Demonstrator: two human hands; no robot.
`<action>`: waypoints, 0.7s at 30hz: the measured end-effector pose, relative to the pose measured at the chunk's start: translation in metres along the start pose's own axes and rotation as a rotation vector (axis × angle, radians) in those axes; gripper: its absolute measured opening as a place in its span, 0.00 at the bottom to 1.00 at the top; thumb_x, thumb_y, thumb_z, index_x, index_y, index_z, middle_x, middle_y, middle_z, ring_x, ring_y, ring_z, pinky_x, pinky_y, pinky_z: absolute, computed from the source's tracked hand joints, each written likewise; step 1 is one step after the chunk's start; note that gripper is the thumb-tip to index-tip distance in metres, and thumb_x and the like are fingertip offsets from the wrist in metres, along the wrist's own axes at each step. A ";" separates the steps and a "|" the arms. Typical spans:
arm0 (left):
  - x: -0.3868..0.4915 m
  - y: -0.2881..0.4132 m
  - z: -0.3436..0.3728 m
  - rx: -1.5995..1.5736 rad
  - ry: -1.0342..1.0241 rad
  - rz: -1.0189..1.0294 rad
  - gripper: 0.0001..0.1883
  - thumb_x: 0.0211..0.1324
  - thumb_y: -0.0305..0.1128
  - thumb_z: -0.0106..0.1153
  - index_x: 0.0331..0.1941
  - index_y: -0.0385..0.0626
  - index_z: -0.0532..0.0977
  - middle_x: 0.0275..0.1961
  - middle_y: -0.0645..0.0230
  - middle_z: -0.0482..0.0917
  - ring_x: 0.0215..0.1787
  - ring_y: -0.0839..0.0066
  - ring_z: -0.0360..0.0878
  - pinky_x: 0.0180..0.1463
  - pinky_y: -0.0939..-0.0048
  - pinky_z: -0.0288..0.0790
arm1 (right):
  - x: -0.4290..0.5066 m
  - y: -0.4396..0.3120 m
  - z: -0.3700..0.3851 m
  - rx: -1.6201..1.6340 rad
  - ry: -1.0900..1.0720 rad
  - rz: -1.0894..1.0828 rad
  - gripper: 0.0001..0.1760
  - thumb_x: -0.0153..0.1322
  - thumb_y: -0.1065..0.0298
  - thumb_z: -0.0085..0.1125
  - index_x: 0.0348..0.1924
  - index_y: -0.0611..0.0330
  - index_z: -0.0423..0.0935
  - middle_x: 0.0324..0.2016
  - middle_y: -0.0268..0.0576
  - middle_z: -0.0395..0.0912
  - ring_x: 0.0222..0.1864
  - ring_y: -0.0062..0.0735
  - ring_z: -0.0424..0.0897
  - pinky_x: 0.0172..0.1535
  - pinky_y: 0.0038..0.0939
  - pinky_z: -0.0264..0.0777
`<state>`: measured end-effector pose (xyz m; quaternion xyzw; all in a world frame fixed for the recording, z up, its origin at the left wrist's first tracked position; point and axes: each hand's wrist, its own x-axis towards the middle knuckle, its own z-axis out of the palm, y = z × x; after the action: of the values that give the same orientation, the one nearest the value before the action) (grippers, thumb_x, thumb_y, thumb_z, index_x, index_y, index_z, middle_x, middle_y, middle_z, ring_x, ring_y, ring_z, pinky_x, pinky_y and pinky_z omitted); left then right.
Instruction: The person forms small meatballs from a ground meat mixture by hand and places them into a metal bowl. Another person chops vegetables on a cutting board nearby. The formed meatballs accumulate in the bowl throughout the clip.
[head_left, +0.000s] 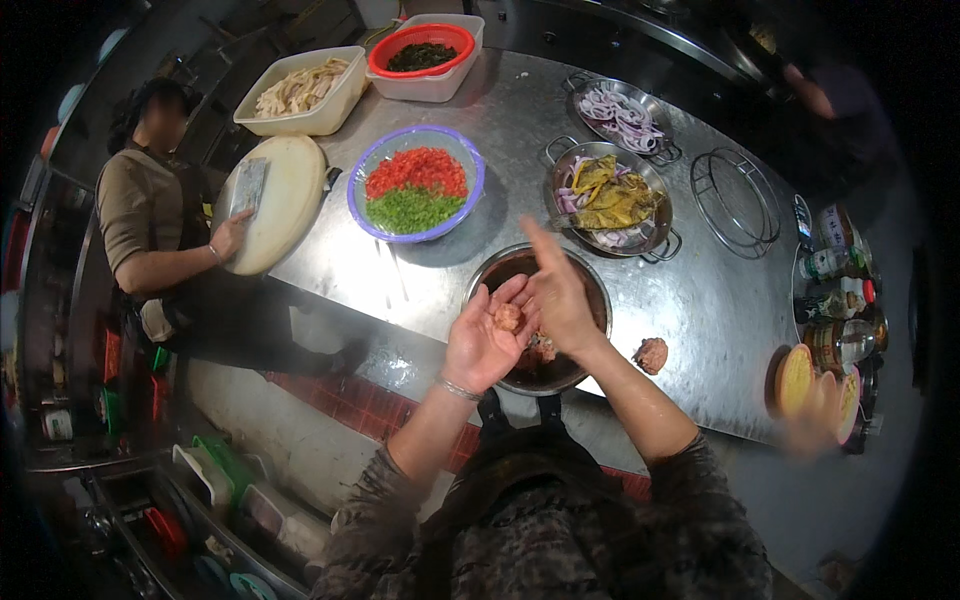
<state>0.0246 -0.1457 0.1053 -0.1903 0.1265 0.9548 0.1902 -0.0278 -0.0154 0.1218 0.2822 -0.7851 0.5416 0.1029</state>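
Note:
My left hand (480, 341) is palm up with the fingers slightly curled, and a ball of minced meat (509, 318) rests in it. Beside it my right hand (562, 307) is blurred and tilted on edge, fingers stretched out, holding nothing that I can see. Both are over a steel bowl (604, 300); some minced meat (541, 351) shows in its bottom, partly covered by the hands. A second meatball (651, 355) lies directly on the steel table (705, 330), to the right of my right forearm.
Beyond the bowl are a covered basin of chopped red and green peppers (416, 184), a pan of fish and onion (611, 202) and an onion pan (622, 116). Wire rings (735, 202) and bottles (832, 307) stand right. A person's hand (229, 236) holds a cleaver (249, 187) on a chopping board (296, 195).

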 end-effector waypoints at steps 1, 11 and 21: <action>0.002 -0.004 0.002 0.027 -0.081 0.033 0.29 0.73 0.49 0.36 0.68 0.41 0.60 0.72 0.56 0.62 0.74 0.61 0.58 0.73 0.60 0.56 | 0.000 0.002 0.001 -0.320 -0.054 -0.130 0.37 0.76 0.49 0.45 0.68 0.70 0.57 0.67 0.61 0.58 0.60 0.54 0.69 0.63 0.49 0.61; -0.002 0.017 -0.013 0.158 0.078 0.073 0.13 0.70 0.38 0.49 0.48 0.43 0.75 0.41 0.69 0.80 0.44 0.76 0.79 0.46 0.75 0.74 | 0.034 -0.002 -0.006 0.330 0.266 0.237 0.24 0.74 0.58 0.53 0.59 0.65 0.71 0.50 0.47 0.77 0.45 0.30 0.77 0.51 0.29 0.69; -0.001 0.049 -0.014 0.775 0.160 0.120 0.07 0.63 0.26 0.55 0.45 0.43 0.76 0.39 0.72 0.79 0.41 0.80 0.76 0.43 0.76 0.70 | -0.030 0.097 0.060 -0.648 -0.505 0.193 0.18 0.62 0.64 0.66 0.41 0.62 0.75 0.39 0.51 0.74 0.45 0.54 0.77 0.45 0.46 0.75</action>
<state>0.0098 -0.1940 0.1011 -0.1705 0.5028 0.8277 0.1815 -0.0487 -0.0356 0.0070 0.2842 -0.9382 0.1878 -0.0608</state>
